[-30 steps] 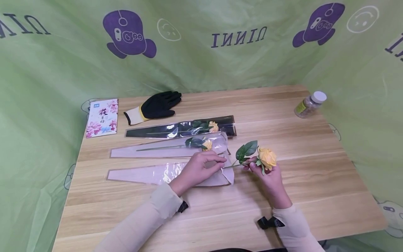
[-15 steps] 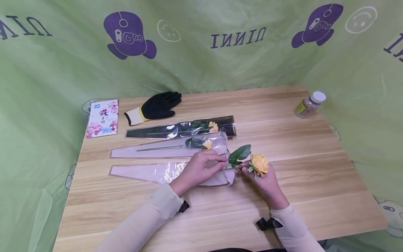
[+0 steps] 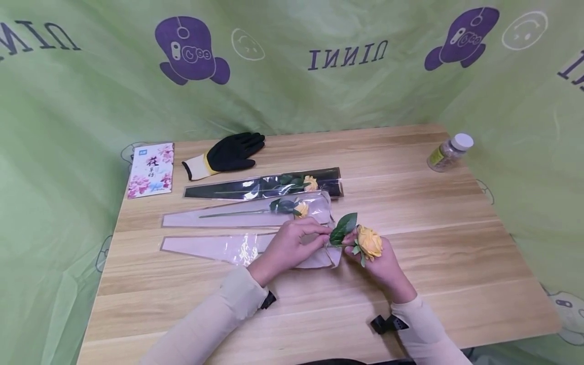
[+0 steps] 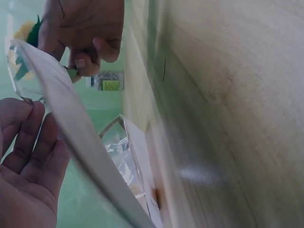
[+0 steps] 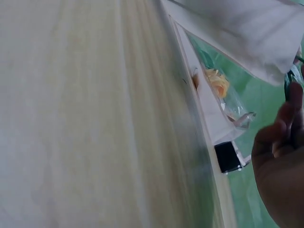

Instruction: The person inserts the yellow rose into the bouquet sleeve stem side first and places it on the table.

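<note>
In the head view my right hand (image 3: pixel 382 264) holds a yellow artificial rose (image 3: pixel 369 242) just below its bloom. The rose's green leaf (image 3: pixel 343 229) is at the mouth of a pale flower sleeve (image 3: pixel 201 247), and its stem runs left inside. My left hand (image 3: pixel 292 246) pinches the sleeve's clear film at that mouth with thumb and fingertips. From the left wrist view, the pale wrapper (image 4: pixel 78 116) stands raised off the table at its open end, beside the left fingers (image 4: pixel 31 137). The right wrist view shows the right hand (image 5: pixel 282 166) at the wrapper's edge.
Behind lie a second pale sleeve (image 3: pixel 182 219) and a black sleeve (image 3: pixel 205 191), each with a yellow rose inside. A black work glove (image 3: pixel 230 153), a floral printed packet (image 3: pixel 152 170) and a white-capped bottle (image 3: pixel 449 152) sit along the back of the wooden table (image 3: pixel 456 284).
My right hand has moved left with the rose, bringing its leaf to the sleeve's mouth and more stem inside. My left hand has stayed pinching the film.
</note>
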Demonstrator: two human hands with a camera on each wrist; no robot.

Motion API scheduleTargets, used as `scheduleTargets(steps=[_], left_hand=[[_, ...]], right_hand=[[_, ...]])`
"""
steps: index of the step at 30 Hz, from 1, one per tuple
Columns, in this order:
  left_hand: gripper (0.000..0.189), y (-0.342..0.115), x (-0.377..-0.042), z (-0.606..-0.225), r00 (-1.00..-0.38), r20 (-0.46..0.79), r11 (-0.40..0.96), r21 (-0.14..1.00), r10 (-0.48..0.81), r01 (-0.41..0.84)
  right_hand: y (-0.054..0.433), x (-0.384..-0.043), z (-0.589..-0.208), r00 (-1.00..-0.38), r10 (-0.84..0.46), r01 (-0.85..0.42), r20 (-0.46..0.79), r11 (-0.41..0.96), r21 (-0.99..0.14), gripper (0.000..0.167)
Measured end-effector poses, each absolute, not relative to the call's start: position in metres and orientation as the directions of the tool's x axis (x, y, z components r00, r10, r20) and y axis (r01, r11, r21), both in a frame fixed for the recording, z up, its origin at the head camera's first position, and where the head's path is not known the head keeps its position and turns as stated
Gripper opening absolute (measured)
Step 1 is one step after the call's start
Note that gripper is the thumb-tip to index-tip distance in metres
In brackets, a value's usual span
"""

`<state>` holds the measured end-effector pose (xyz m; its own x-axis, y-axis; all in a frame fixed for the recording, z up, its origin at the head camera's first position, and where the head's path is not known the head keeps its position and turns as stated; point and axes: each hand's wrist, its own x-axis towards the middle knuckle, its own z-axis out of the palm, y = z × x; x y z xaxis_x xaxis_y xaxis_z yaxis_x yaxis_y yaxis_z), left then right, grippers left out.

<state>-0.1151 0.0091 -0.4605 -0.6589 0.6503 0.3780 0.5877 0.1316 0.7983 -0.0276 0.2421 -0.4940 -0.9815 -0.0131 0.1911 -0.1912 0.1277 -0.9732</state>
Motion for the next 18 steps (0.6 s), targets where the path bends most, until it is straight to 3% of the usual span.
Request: scheduleTargets(steps=[6,11,14,18], left_hand=[[0.019,0.007,-0.118,-0.457,-0.683,0.377,0.145,0.804,0.626,0.577],[0.018,0.006,-0.117,-0.456,-0.672,0.382,0.134,0.802,0.634,0.582],[0.017,0.006,-0.115,-0.458,-0.663,0.393,0.124,0.797,0.638,0.591],[0.018,0.006,-0.113,-0.458,-0.646,0.415,0.103,0.787,0.641,0.608]], right_hand=[[0.258,-0.026,-0.495,-0.902,-0.286,-0.268,0.323,-0.213,-0.939,0.043],[0.259,-0.026,-0.488,-0.883,-0.339,-0.19,0.324,-0.373,-0.908,0.055],[0.257,-0.025,-0.486,-0.902,-0.311,-0.191,0.298,-0.331,-0.924,0.056],[0.255,-0.027,-0.487,-0.927,-0.272,-0.224,0.259,-0.152,-0.963,0.048]])
